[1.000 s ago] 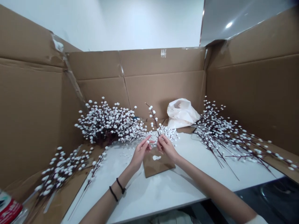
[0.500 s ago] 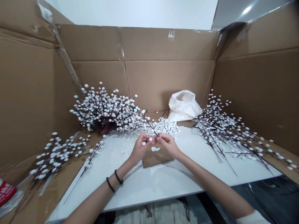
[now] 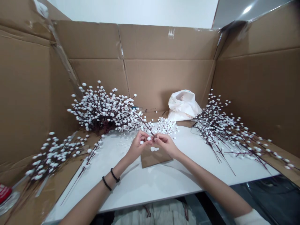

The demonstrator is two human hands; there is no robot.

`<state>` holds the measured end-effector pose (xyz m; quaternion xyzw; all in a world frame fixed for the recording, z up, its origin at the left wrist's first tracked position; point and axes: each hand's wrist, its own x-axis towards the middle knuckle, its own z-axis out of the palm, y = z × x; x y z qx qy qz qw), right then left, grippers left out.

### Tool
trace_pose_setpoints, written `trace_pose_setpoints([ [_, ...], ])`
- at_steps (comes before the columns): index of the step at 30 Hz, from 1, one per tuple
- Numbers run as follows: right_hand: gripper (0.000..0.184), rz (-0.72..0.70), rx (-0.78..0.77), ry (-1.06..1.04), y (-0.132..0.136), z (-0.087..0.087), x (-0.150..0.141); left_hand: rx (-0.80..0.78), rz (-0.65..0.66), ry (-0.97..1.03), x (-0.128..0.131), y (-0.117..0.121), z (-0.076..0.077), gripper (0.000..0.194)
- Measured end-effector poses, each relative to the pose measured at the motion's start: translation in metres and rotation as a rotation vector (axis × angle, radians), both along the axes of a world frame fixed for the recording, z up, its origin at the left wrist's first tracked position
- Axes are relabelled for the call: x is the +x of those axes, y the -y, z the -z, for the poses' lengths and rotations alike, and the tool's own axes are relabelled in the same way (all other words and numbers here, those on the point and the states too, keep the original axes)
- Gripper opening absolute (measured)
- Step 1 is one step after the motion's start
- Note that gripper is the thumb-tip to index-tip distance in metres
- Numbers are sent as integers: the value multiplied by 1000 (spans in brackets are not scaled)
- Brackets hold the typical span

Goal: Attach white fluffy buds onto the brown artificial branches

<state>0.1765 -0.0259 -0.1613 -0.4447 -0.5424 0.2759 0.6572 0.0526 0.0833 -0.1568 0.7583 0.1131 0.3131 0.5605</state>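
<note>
Over a brown cardboard piece (image 3: 156, 158), my two hands meet at the middle of the table. My right hand (image 3: 166, 144) pinches a brown artificial berry branch (image 3: 147, 125), which points up and to the left. My left hand (image 3: 138, 146) is closed on a white foam berry (image 3: 149, 138) beside the branch's lower end. Another white ball (image 3: 141, 142) shows at the left fingers. White blobs (image 3: 154, 149) lie on the cardboard just below the hands. Behind them sits a pile of loose white balls (image 3: 165, 125).
A big bunch of white-berry branches (image 3: 103, 109) stands at back left, with more branches (image 3: 56, 153) at left and another heap (image 3: 225, 131) at right. A white plastic bag (image 3: 184, 106) sits at the back. Cardboard walls (image 3: 168, 75) enclose the white table (image 3: 145, 184).
The whole view has shifted slightly. Both hands stay together at the branch, holding the same things, with only small finger movement.
</note>
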Motion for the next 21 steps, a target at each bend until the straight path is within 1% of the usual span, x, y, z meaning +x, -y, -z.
trace_pose_setpoints([
  [5, 34, -14, 7, -1, 0, 0, -1, 38, -15, 32, 0, 1, 2, 34],
  [9, 34, -7, 18, 40, -1, 2, 1, 118, -65, 61, 1, -1, 6, 31],
  [15, 36, -3, 10, 55, -3, 4, 2, 229, -119, 55, 1, -4, 11, 34],
  [21, 35, -15, 12, 36, -3, 6, 1, 254, -111, 66, 1, -5, 12, 36],
])
